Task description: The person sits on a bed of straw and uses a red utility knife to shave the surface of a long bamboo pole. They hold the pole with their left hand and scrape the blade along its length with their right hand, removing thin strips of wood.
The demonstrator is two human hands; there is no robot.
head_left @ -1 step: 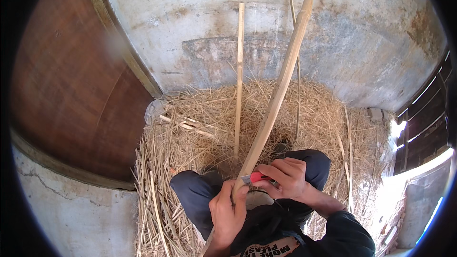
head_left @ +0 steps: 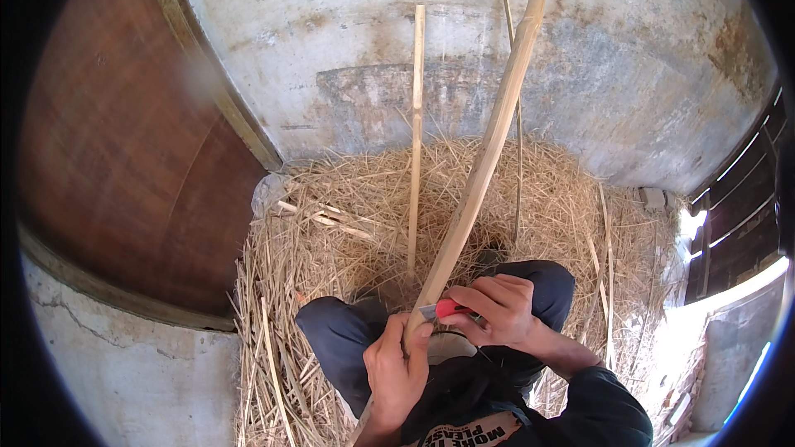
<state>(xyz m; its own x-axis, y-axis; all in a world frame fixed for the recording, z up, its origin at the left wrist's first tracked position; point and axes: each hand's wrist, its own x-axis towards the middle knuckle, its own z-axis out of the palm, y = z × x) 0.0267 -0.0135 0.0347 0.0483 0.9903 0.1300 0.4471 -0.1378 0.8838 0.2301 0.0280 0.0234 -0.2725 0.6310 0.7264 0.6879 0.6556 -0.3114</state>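
A long pale wooden strip, which looks like split bamboo, slants up and away from my lap toward the far wall. My left hand is closed round its near end, thumb on top. In my right hand is a red-handled knife, gripped with the fingers curled over it. The short blade lies against the strip just beyond my left thumb. Part of the handle is hidden under my right fingers. Both hands are close together above my lap, between my bent knees.
Straw and thin shavings cover the floor. Two slimmer strips, one pale and one narrower, stand upright toward the concrete wall. A brown wooden door is at left; dark slats are at right.
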